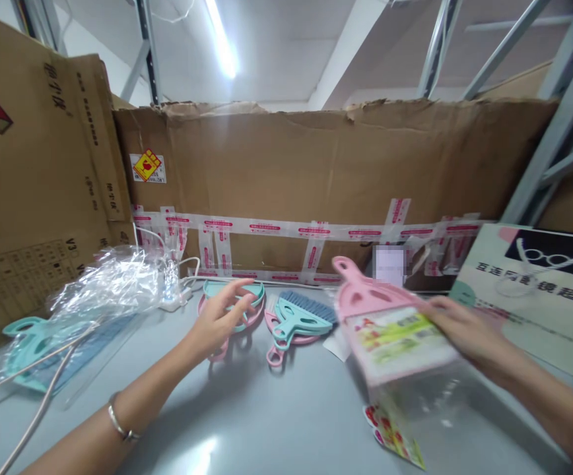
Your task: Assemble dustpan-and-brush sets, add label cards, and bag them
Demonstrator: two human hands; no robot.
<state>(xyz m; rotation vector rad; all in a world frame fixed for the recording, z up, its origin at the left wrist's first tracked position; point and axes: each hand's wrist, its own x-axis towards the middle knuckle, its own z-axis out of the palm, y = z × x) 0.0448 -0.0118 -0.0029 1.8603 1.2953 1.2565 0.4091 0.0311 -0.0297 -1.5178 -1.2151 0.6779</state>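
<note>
Fingers of the right hand (pixel 457 326) are clamped on the right edge of a pink dustpan (pixel 375 297), which is raised above the right part of the grey table (pixel 267 422), its looped handle pointing up and away from the person; motion blur softens the grip. Across the pan's face lies a white label (pixel 405 336) with green and red print, and clear plastic (pixel 435 402) hangs below its lower edge. Beneath that, near the table's front, is a cut-out printed card (pixel 396 435); whether the plastic encloses it, I cannot tell. The left hand (pixel 220 320) reaches forward with its fingers apart and nothing between them, over a turquoise piece (pixel 254 290) that sits nested within a pink piece (pixel 260 313); whether the fingertips touch these is unclear. Between the two hands, a turquoise brush (pixel 296 323) with blue-grey bristles lies on another pink piece, whose ring handle (pixel 275 357) sticks out towards the person. At the far left, crumpled clear wrapping (pixel 113 284) covers part of a turquoise dustpan (pixel 24 353) with blue bristles beside it, and pale cords (pixel 51 386) cross in front. A power strip (pixel 172 300) with white leads stands just beside the wrapping. Behind everything runs a wide, taped cardboard box (pixel 340 158) with a torn top edge, its contents hidden; a tall printed carton (pixel 33 165) stands on the left, its inside likewise out of sight.
</note>
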